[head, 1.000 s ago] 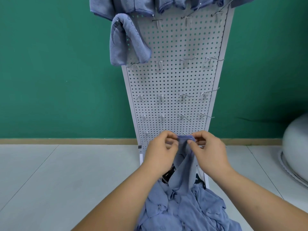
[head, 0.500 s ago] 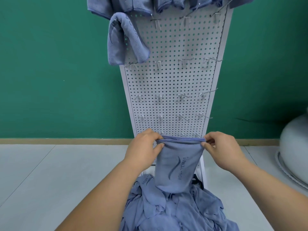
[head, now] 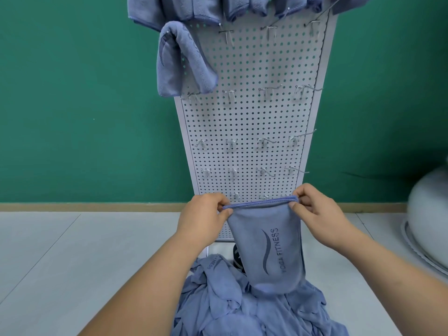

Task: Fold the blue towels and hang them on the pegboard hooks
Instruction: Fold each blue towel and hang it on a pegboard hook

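A folded blue towel [head: 266,253] printed "YOGA FITNESS" hangs between my hands in front of the pegboard's foot. My left hand [head: 202,219] pinches its top left corner and my right hand [head: 315,212] pinches the top right corner, stretching the top edge flat. Below lies a heap of loose blue towels [head: 232,306]. The white pegboard [head: 249,117] stands upright with rows of bare metal hooks [head: 266,90]. One folded towel [head: 179,59] hangs at its upper left, and several more towels [head: 194,6] hang along the top row.
A green wall [head: 72,105] with a wooden skirting board runs behind the pegboard. Pale floor tiles [head: 60,263] spread to the left. A large white rounded object [head: 429,214] sits at the right edge. Something dark [head: 236,257] shows under the towel heap by the pegboard base.
My hands moved apart from a bunched grip, pulling the towel out of the heap and spreading its top edge. It now hangs flat, lifted slightly higher, with the logo showing.
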`<state>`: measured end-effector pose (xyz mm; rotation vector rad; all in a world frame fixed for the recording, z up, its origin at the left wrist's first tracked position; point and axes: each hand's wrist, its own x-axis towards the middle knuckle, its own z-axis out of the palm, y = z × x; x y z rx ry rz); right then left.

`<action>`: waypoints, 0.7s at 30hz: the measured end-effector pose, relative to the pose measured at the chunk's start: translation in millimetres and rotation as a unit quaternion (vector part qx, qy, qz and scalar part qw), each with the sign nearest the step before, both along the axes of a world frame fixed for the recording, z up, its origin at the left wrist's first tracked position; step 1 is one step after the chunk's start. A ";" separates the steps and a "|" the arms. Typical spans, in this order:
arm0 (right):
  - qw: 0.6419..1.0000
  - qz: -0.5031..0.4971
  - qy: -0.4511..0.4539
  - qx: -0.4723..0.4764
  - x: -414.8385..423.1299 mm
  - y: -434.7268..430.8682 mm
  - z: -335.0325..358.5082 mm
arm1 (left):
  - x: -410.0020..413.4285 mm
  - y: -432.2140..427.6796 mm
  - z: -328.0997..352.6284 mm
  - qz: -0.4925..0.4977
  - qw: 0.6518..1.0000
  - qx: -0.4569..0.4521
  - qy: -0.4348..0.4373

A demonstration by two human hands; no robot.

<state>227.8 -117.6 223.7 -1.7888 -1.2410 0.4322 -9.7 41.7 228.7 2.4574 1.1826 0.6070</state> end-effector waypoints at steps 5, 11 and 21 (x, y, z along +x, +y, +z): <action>0.998 0.047 0.012 0.033 -23.9 7.6 -4.7 | 3.4 -5.9 -4.9 -0.020 0.997 -0.010 0.068; 0.993 0.109 0.002 0.049 -49.8 12.7 -5.1 | 14.5 -20.7 -2.7 -0.190 0.971 -0.113 -0.086; 0.986 0.145 0.084 0.013 -49.4 8.4 -1.1 | 18.3 -35.1 12.0 -0.194 0.970 0.075 -0.127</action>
